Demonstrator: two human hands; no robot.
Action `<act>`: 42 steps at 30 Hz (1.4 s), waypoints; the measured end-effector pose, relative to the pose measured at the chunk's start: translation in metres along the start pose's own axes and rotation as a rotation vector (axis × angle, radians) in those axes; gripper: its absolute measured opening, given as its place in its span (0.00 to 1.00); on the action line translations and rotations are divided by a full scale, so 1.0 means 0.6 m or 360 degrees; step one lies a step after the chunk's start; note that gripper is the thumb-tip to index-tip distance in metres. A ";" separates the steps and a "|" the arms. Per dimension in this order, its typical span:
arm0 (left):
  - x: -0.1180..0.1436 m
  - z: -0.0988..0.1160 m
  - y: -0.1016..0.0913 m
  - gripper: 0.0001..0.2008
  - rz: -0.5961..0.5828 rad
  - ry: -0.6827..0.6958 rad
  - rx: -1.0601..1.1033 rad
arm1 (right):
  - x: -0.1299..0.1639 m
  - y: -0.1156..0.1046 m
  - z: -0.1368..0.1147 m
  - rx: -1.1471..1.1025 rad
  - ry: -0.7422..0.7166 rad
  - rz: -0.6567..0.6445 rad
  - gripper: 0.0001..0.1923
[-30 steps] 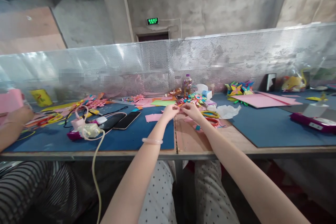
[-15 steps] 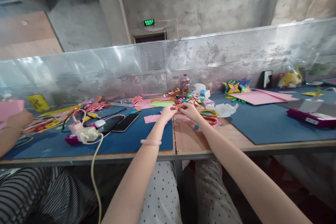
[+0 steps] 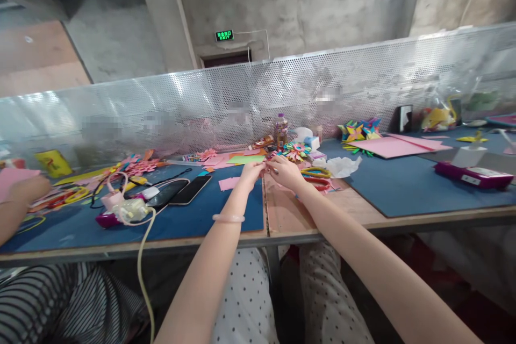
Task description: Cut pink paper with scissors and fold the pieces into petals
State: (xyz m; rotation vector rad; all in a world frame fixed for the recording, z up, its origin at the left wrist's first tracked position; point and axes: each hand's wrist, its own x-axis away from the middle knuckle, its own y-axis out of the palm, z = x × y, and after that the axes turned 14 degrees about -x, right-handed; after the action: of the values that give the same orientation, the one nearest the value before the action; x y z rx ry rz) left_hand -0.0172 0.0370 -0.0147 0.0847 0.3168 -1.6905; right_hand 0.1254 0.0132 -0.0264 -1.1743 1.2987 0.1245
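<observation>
My left hand [image 3: 252,171] and my right hand [image 3: 284,172] meet over the seam of the table, fingertips pressed together. Whatever small thing sits between them is hidden by the fingers. Both hands are closed. Just left of my left hand lies a pink paper piece [image 3: 228,184], with a green paper sheet [image 3: 246,159] beyond it. Beside my right hand are scissors with yellow handles [image 3: 316,172] and another pair with red handles [image 3: 320,184]. A multicoloured paper flower [image 3: 298,151] lies behind my right hand.
A drink bottle [image 3: 281,131] stands behind the hands. Crumpled white tissue [image 3: 342,167] and pink sheets [image 3: 397,145] lie to the right. Leftward are a phone [image 3: 191,190] and a power strip with a cable [image 3: 131,209]. Another person's hand [image 3: 30,193] holds pink paper at far left.
My right hand's fingers have closed in further over the left fingertips. The whole view has shifted slightly, and the other person's pink paper is lower.
</observation>
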 end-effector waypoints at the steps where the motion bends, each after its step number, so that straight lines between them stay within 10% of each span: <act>1: 0.000 0.000 0.000 0.03 -0.0019 0.0006 0.0053 | 0.000 -0.001 -0.002 -0.0006 -0.0012 -0.0004 0.13; 42: 0.018 0.017 0.003 0.08 -0.0138 0.0071 -0.0292 | -0.012 -0.010 0.027 -0.1383 0.0753 0.0181 0.12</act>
State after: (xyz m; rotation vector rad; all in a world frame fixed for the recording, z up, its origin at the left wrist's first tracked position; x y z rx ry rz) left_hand -0.0154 0.0241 -0.0079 -0.0276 0.5134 -1.7389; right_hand 0.1378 0.0260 -0.0204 -1.9407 1.8037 0.5630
